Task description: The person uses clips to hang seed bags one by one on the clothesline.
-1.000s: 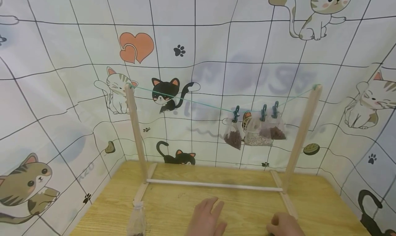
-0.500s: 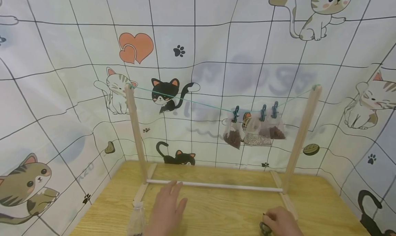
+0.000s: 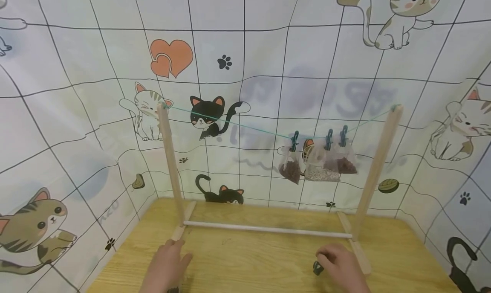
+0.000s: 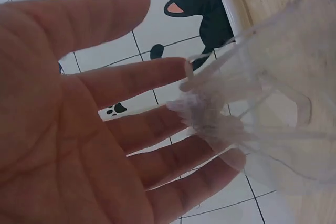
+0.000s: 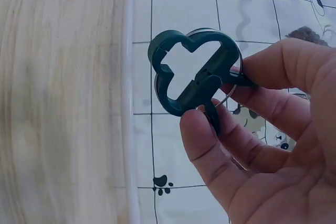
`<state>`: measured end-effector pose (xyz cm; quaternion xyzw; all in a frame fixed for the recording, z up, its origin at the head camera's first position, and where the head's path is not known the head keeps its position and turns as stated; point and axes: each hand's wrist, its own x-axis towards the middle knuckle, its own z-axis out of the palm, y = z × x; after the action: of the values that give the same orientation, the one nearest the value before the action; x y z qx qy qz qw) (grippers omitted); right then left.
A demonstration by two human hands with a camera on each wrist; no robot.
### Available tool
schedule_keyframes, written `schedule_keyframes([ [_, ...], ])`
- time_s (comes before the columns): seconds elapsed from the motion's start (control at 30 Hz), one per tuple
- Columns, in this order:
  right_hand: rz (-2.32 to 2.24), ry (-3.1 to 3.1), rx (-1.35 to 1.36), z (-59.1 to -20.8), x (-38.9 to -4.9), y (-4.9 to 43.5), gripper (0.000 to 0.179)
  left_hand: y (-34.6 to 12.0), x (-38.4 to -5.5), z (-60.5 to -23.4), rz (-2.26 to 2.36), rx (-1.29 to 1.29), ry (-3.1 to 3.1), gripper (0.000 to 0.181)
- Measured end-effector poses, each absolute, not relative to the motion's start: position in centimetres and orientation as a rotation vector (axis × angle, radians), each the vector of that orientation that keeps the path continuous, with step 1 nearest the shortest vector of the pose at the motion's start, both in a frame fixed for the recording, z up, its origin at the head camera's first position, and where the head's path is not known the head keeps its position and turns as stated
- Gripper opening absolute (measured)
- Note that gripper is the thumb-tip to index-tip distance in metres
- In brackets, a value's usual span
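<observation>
In the head view my left hand (image 3: 165, 263) reaches over the front left of the table, covering most of a sheer pouch. The left wrist view shows this pouch (image 4: 283, 98) with its gathered neck right at my fingertips; the fingers are extended, thumb apart. My right hand (image 3: 341, 267), at the front right, pinches the handles of a dark green spring clip (image 5: 207, 90) between thumb and fingers. Its lobed loop points away from the hand. On the green string (image 3: 245, 126), similar clips (image 3: 294, 140) hold up a pouch of brown bits (image 3: 290, 172) and other filled pouches (image 3: 322, 173).
Two wooden posts (image 3: 171, 169) carry the string, and a white rod (image 3: 268, 229) joins them low across the wooden table (image 3: 245, 259). A cat-print sheet (image 3: 261, 54) encloses the back and sides.
My left hand has moved left from the table's middle to the pouch. My right hand has shifted slightly left and up, bringing the clip into clearer view. The hanging pouches stay in place.
</observation>
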<state>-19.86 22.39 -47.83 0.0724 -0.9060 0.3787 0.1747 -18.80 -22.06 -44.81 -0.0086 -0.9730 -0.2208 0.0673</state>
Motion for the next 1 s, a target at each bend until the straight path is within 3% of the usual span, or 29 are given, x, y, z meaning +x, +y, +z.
schedule_keyframes([
  [0.3, 1.211, -2.624, 0.074, -48.1, -19.9, 21.5, 0.005, -24.3, -19.0, -45.7, -0.73, -0.009, -3.014, 0.034],
  [0.57, 1.24, -2.658, 0.04, -47.9, -19.9, 21.5, 0.014, -24.9, -18.7, -45.3, -0.892, -0.005, -3.039, 0.013],
  [0.8, 1.227, -2.695, 0.11, -48.0, -19.9, 21.7, 0.017, -24.6, -18.4, -45.1, -0.926, -0.039, -3.027, 0.026],
  [1.0, 1.278, -2.688, 0.047, -47.8, -19.9, 21.5, 0.027, -24.0, -18.1, -43.9, -0.885, -0.064, -2.977, 0.024],
])
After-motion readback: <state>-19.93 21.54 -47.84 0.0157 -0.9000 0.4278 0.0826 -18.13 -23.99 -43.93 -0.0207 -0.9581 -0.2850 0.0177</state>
